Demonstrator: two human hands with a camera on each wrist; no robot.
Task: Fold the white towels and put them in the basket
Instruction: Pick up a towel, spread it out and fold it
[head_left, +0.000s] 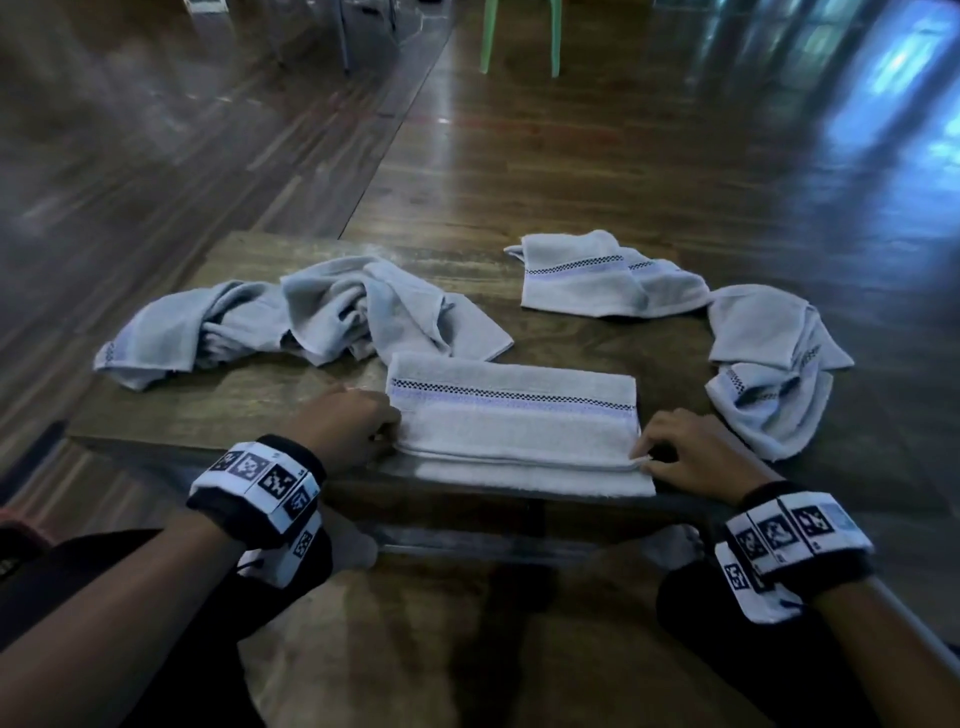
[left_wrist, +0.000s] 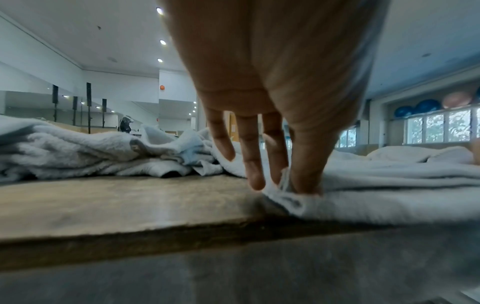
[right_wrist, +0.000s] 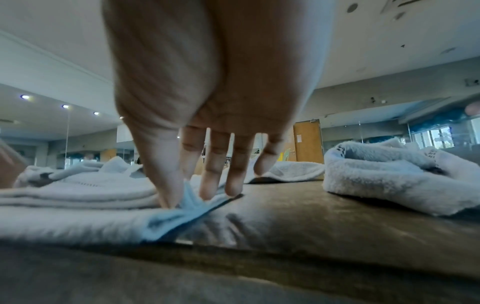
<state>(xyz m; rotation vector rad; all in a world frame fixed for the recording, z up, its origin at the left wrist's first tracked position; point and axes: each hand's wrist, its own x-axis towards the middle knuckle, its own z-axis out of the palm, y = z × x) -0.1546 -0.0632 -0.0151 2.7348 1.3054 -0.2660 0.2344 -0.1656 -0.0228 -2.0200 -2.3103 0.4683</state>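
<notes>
A white towel with a checked and lilac stripe lies folded lengthwise at the near edge of the low wooden table. My left hand pinches its left corner; in the left wrist view the thumb and a finger of the left hand nip the towel's top layer. At the towel's right corner my right hand does the same. The right wrist view shows the right hand holding a raised flap of the towel between thumb and forefinger.
A crumpled towel sprawls across the table's left. A loosely folded one lies at the back right, and another bunched towel sits at the right edge. Green chair legs stand far off on the wooden floor.
</notes>
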